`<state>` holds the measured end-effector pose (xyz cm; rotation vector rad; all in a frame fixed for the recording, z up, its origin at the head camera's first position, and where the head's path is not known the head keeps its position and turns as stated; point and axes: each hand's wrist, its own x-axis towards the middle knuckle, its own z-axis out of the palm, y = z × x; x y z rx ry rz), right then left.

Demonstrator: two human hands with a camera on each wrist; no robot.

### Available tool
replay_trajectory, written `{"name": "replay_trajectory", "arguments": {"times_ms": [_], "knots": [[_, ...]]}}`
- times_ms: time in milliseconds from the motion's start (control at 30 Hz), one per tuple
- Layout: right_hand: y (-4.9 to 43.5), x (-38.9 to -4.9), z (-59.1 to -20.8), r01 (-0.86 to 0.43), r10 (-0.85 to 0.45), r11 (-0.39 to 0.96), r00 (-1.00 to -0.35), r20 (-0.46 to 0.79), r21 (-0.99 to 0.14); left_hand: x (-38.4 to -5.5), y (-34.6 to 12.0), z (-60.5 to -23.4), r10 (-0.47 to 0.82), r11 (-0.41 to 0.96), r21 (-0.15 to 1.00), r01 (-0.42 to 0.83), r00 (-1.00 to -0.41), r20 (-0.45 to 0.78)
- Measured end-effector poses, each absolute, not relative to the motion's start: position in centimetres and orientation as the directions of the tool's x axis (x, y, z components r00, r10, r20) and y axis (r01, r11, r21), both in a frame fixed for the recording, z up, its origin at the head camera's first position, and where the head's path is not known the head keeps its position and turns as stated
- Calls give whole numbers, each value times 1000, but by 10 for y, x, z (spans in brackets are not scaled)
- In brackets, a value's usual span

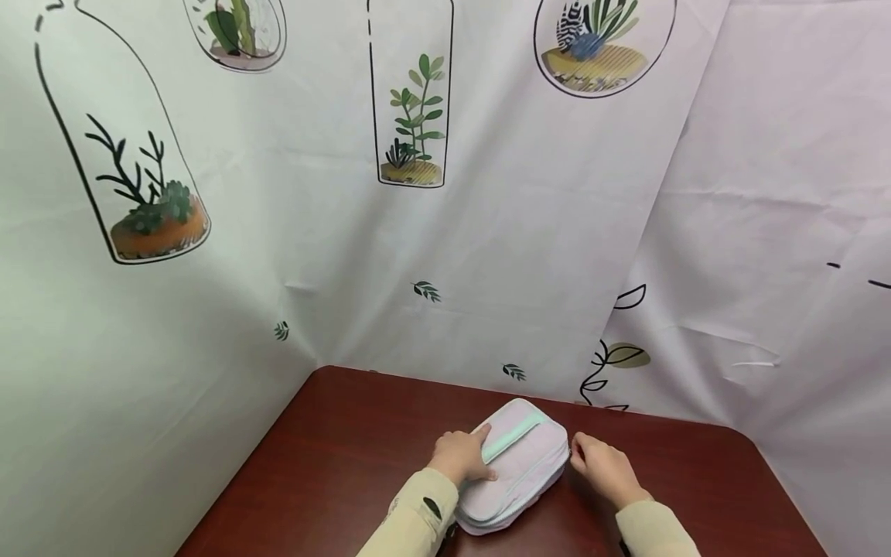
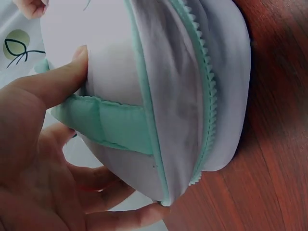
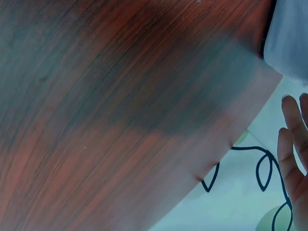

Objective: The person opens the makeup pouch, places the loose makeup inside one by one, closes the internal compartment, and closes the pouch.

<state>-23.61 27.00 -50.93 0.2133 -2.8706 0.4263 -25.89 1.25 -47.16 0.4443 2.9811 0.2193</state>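
A pale lilac zippered pouch (image 1: 532,464) with a mint-green strap (image 1: 513,439) lies flat on the table. My left hand (image 1: 462,456) grips its left side, the thumb pressed on the top panel and the fingers spread down along the edge. Close up in the left wrist view, the mint zipper teeth (image 2: 210,86) show as a free scalloped edge standing away from the lower part of the pouch (image 2: 228,86). At the pouch's right corner my right hand (image 1: 604,469) has curled fingers pinching at the zipper; the pull itself is hidden behind them.
The dark red-brown wooden table (image 1: 348,441) has rounded far corners. A white curtain (image 1: 501,255) printed with plants in jars hangs right behind its far edge, with more cloth along the left and right sides.
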Motion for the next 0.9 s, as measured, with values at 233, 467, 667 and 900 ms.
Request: {"name": "replay_trajectory", "arguments": {"times_ms": [233,467,667,900], "knots": [[267,-236,-511,-165,-88,941,-963,255,-297,-256,18,-468,262,961,121,249,-959,-105],[262,-235,-517,-167,-42,922,-940,340,-349,-257,20,-464,249,967,97,237,-960,-132],[254,-233,-521,-161,-27,903,-947,321,-399,-258,22,-467,225,973,92,212,-959,-170],[248,-231,-522,-187,-41,885,-944,328,-427,-258,27,-471,186,980,105,170,-967,-172]]}}
